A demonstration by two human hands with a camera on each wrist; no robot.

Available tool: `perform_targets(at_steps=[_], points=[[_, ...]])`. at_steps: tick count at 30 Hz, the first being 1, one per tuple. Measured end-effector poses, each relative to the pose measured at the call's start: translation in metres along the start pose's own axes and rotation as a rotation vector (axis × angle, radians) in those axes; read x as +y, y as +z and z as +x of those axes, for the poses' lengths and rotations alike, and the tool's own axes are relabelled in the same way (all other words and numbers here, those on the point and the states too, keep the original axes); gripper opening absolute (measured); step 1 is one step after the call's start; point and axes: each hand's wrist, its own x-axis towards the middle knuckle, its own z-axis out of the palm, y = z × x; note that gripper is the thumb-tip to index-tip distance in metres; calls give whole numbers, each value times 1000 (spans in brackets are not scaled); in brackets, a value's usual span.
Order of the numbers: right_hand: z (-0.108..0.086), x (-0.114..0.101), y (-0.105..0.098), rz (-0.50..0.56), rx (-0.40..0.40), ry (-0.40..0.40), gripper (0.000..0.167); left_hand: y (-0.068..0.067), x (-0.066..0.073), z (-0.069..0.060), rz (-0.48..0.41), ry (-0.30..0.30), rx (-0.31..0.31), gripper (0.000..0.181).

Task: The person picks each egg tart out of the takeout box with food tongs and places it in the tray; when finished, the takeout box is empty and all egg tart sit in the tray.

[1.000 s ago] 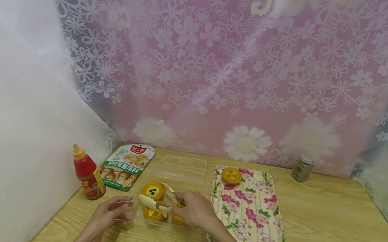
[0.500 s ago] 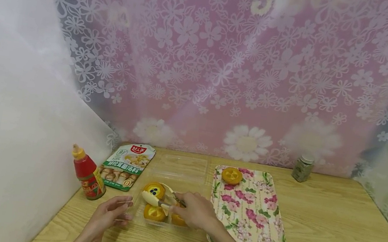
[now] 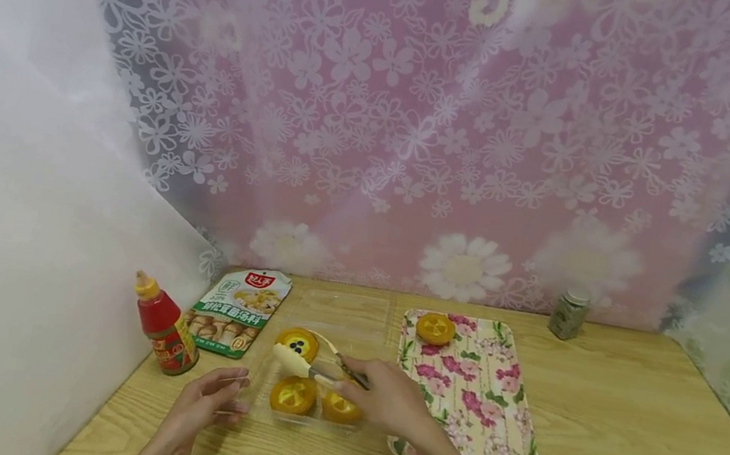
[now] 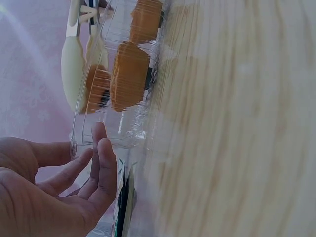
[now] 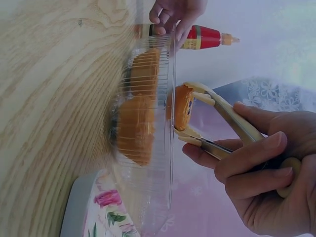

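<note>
My right hand [image 3: 392, 398] grips a pair of tongs [image 5: 242, 126] with cream tips. Between the tips is an egg tart [image 3: 298, 344] with dark berry-like dots on its yellow top; in the right wrist view it is tilted and level with the rim of the clear plastic box [image 5: 173, 192]. Two more tarts sit inside at the near side, a left tart [image 3: 293, 395] and a right tart [image 3: 341, 407]. At the box's left edge, my left hand [image 3: 204, 400] pinches the rim, thumb at the lip and fingers against the outer wall.
Right of the box lies a floral tray [image 3: 473, 401] bearing one tart [image 3: 435, 329]. A red sauce bottle [image 3: 166, 327] and a mushroom-picture pouch [image 3: 239, 311] stand and lie at left. A small jar [image 3: 568, 315] is at the back right, before the curtain [image 3: 425, 111].
The tongs have closed on the berry-dotted tart and lifted it, moving slightly up and right with my right hand. The two near tarts now show more fully. My left hand stays put.
</note>
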Motion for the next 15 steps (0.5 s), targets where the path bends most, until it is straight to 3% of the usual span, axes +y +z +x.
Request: perform_targets(at_steps=[15], points=[[-34,11,-20,97,32,43,57,1,1,-2,4,0,0,40]])
